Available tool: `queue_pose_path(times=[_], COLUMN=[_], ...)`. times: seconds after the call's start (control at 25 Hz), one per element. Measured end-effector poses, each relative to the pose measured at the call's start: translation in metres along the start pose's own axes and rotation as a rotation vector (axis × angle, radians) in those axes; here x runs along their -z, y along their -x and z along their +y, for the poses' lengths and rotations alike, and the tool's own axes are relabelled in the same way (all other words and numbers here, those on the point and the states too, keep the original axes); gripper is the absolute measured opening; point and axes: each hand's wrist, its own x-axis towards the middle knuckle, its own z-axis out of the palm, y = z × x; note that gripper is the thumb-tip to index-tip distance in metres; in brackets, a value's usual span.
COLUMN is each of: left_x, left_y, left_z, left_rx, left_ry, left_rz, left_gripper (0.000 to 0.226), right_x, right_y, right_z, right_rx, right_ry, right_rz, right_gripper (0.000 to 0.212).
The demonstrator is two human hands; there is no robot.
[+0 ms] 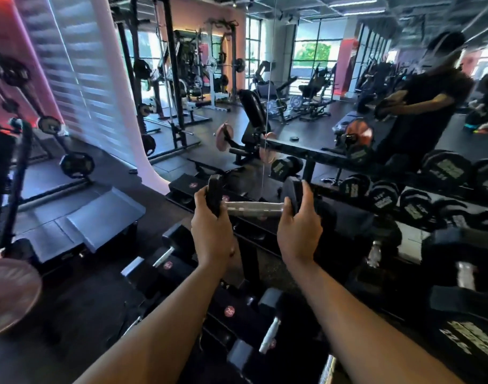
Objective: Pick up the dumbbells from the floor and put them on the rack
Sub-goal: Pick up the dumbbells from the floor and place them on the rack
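I hold a black dumbbell (252,208) with a silver knurled handle level in front of me, above the dumbbell rack (317,151). My left hand (211,231) grips its left head, and my right hand (298,225) grips its right head. The handle between them is bare. Below my forearms, several more black dumbbells (269,335) with red number stickers lie on the rack's lower tiers. Larger round dumbbells (384,199) fill the rack to the right.
A mirror behind the rack reflects a person (428,101) holding a dumbbell. A grey flat bench (79,223) stands at left on the dark floor. Squat racks (165,79) and weight plates (77,164) stand further back left. A pink plate (7,297) is at the near left edge.
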Motion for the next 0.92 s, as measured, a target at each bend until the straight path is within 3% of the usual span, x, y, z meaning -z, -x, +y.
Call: queue_pose_path(times=[0.48, 0.92], left_x=[-0.075, -0.144], left_y=[-0.172, -0.406], left_z=[-0.082, -0.230], left_rx=[0.038, 0.330], left_ry=[-0.039, -0.043], left_rz=[0.201, 0.306], left_gripper=[0.039, 0.034], right_x=[-0.211, -0.507], right_y=[-0.130, -0.235], right_z=[0.032, 0.067], right_rx=[0.163, 0.272], right_ry=[-0.129, -0.095], right_rz=[-0.213, -0.493], right_gripper=[0.051, 0.051])
